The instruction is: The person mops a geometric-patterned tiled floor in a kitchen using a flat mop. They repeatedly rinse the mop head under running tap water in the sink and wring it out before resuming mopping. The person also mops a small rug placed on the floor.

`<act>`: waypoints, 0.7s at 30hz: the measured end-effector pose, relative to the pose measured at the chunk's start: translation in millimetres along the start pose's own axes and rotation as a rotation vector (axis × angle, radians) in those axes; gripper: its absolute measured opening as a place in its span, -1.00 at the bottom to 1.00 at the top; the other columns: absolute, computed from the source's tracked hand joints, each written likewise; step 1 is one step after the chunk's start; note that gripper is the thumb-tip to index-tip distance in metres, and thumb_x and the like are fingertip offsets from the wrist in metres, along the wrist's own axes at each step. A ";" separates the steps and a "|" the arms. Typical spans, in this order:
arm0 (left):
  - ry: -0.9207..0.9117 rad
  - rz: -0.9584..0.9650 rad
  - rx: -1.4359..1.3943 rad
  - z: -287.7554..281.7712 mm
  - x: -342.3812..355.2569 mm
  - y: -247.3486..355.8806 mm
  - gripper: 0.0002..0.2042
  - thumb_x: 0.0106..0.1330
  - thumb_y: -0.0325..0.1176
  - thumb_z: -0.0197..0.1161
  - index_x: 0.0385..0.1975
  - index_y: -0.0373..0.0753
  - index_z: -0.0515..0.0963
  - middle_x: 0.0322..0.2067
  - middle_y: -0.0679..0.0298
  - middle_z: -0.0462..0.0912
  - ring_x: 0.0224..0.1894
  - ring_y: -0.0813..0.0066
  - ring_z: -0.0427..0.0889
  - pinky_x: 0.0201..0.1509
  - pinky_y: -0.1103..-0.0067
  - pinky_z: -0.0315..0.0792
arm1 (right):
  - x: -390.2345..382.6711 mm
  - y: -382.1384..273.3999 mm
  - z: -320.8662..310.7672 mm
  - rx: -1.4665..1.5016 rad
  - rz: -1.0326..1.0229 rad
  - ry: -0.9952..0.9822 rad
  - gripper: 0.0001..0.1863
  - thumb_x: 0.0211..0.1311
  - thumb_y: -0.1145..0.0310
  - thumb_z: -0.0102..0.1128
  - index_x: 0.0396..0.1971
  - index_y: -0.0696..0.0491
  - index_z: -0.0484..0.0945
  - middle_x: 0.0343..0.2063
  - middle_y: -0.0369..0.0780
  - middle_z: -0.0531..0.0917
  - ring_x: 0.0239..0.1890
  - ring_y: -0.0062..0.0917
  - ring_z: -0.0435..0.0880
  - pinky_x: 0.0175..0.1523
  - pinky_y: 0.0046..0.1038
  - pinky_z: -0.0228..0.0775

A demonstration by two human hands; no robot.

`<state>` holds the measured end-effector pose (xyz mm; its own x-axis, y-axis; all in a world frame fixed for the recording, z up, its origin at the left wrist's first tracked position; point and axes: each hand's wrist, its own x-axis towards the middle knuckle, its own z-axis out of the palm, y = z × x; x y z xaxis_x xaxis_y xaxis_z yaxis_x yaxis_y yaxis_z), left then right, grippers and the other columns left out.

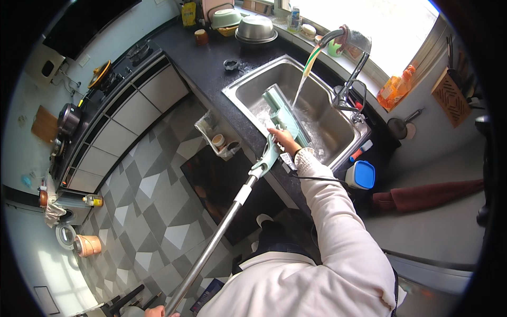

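A mop with a pale green plastic head (290, 117) and a long metal pole (211, 243) leans into a steel sink (338, 138). The head lies inside the basin while the pole slants down toward my left. My right hand (285, 139) is closed around the green part where the head joins the neck, over the sink's near rim. At the lower edge my left hand (155, 311), partly cut off, grips the pole's far end. Water runs from the faucet (334, 36) through a striped spout onto or beside the mop head; splashes show in the basin.
A blue-lidded tub (362, 175) and a red-handled brush (361, 151) stand right of the sink. A steel bowl (256, 28) sits on the dark counter behind. Below the counter edge hangs a small bin (215, 138). A stove (108, 79) lies at the left.
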<state>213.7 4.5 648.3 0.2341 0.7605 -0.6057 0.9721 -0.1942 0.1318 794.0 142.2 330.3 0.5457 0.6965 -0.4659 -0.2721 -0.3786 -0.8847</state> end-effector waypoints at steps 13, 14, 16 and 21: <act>-0.328 -0.150 -0.407 49.5 -82.7 -94.7 -0.78 -0.07 -0.42 0.20 -0.42 -0.40 0.49 -0.67 0.19 0.54 -0.61 0.29 0.53 -0.52 0.42 0.36 | -34.2 -2.5 -14.5 -0.165 0.075 0.337 -0.63 -0.22 0.08 0.16 -0.56 0.13 0.57 -0.61 -0.23 0.54 -0.52 -0.48 0.51 -0.39 -0.47 0.30; -0.237 -0.003 -0.151 69.0 -81.5 -96.2 -0.77 -0.05 -0.43 0.16 -0.38 -0.38 0.50 -0.61 0.03 0.56 -0.53 0.19 0.58 -0.44 0.39 0.37 | -44.0 -4.7 -15.1 -0.249 0.033 0.406 -0.60 -0.20 0.05 0.15 -0.53 0.12 0.58 -0.57 -0.21 0.55 -0.48 -0.49 0.52 -0.35 -0.47 0.30; -0.275 -0.114 -0.355 94.6 -90.6 -96.0 -0.77 -0.03 -0.36 0.16 -0.40 -0.38 0.51 -0.59 -0.06 0.53 -0.47 0.06 0.56 -0.44 0.35 0.36 | -63.2 -14.1 -11.0 -0.344 0.040 0.485 -0.51 -0.16 -0.03 0.09 -0.40 0.12 0.59 -0.43 -0.18 0.61 -0.31 -0.42 0.57 -0.15 -0.42 0.31; -0.151 -0.130 -0.378 126.1 -94.9 -104.0 -0.72 0.05 -0.31 0.12 -0.46 -0.49 0.46 -0.58 -0.16 0.49 -0.44 -0.07 0.51 -0.47 0.32 0.29 | -121.9 -26.7 18.7 -0.259 -0.193 0.705 -0.58 -0.17 0.02 0.00 -0.54 0.08 0.61 -0.62 -0.17 0.60 -0.48 -0.38 0.58 -0.26 -0.42 0.35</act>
<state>88.1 -125.7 593.2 0.1313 0.6592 -0.7405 0.9377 0.1598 0.3085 719.9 78.9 410.4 0.9637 0.2448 -0.1063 0.0255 -0.4809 -0.8764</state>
